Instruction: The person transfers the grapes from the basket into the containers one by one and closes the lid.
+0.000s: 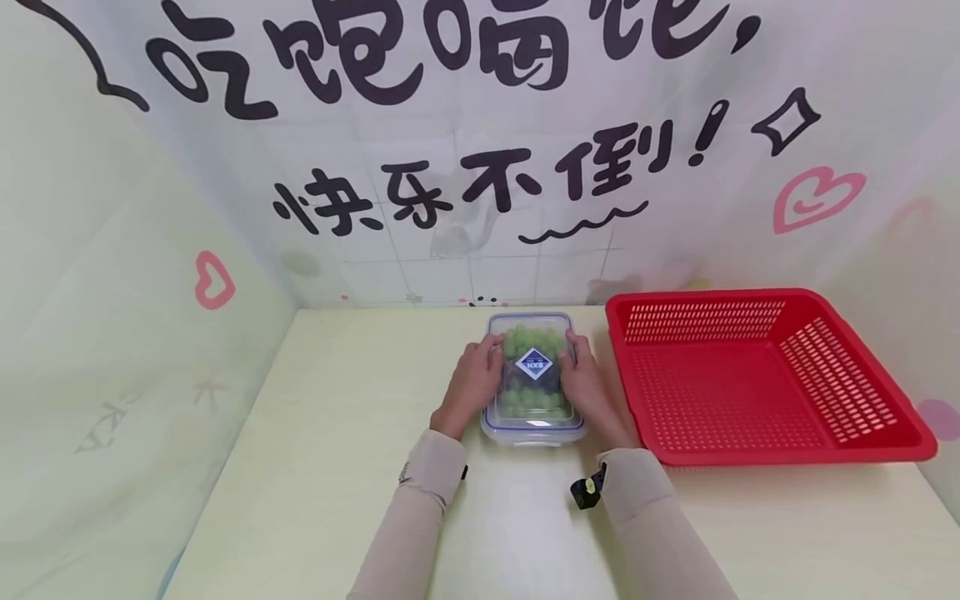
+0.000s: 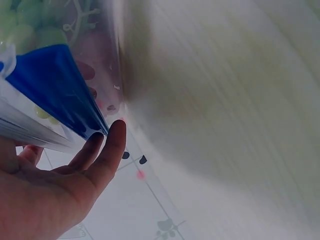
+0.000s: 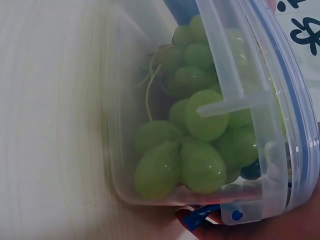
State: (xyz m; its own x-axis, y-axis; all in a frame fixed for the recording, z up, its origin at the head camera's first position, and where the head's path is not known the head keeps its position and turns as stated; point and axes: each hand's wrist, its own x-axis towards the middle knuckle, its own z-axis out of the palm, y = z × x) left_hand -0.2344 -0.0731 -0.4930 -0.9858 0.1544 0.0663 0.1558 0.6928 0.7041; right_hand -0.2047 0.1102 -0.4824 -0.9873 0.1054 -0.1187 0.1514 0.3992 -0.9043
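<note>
A clear lidded food container (image 1: 534, 417) with a blue seal and a diamond label lies upright on the table, with green grapes (image 3: 200, 165) inside. My left hand (image 1: 477, 375) grips its left side, the thumb at the lid's edge. On the opposite side my right hand (image 1: 587, 387) holds it likewise. In the left wrist view, the fingers of the left hand (image 2: 65, 185) reach along the side near a blue strip (image 2: 60, 90). The right wrist view shows a side latch flap (image 3: 240, 110) standing over the container's wall; the right hand (image 3: 280, 225) is mostly cut off there.
A red plastic basket (image 1: 712, 458) with slotted walls stands close to the right of the container. The pale table (image 1: 337, 467) meets a printed cloth backdrop (image 1: 450, 275) with black lettering behind, and cloth sides left and right.
</note>
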